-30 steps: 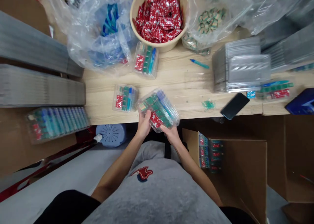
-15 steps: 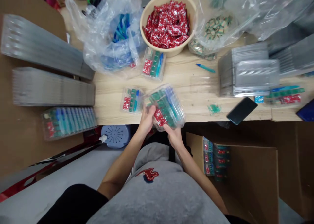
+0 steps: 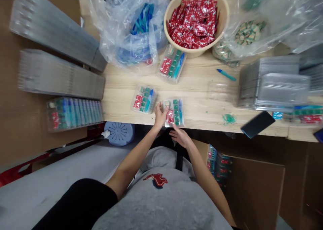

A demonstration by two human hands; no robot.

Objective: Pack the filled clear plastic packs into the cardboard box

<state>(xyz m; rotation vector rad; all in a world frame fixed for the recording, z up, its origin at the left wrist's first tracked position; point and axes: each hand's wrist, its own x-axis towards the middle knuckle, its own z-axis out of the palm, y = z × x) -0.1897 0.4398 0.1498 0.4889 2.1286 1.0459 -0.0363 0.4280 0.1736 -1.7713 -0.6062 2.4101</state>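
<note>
From my remote station, the head view shows the following. The primary unit is a filled clear blister tray, lying at the front edge of the wooden table, directly ahead of the wearer. It contains a red packet, a column of green squares, a pale piece and a blue pen-shaped item.

Left hand: positioned at the tray's left side, thumb against that side, fingers near its edge. I cannot tell whether thumb and fingers pinch the plastic. Right hand: positioned at the tray's near edge, thumb close to it, fingers parted and extended leftward below the edge. I see nothing gripped there; whether the thumb makes contact is unclear to me.

A second filled tray lies just left of the primary unit. A third filled tray lies farther back, just in front of the cream basin of red packets. To the basin's left I have a clear bag of blue items. To the right, a loose blue pen-shaped item lies near the stack of clear trays; a black phone and green shreds lie nearer the front edge.
</note>
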